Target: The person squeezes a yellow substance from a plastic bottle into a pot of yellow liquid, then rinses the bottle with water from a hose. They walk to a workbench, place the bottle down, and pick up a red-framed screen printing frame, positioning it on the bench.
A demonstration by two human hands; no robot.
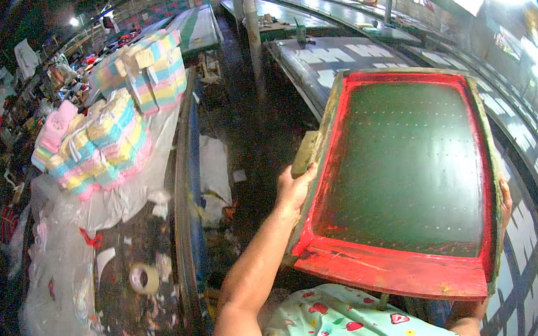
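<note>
A large screen printing frame (401,159) is held up in front of my body, tilted. It has a dark green mesh with rows of small pale dots, a red-stained inner border and a wooden rim. My left hand (295,190) is closed around its left edge, just below a small wooden block (306,154) fixed to that side. On the opposite edge my right hand (505,202) grips the rim; mostly its fingers show, and the palm is behind the frame.
Long printing tables (329,55) run away ahead and to the right, with white shapes on dark tops. At left, a plastic-covered table (56,278) bears bundles of striped pastel cloth (104,143), a tape roll (143,278) and scraps. A pillar (252,34) stands in the aisle.
</note>
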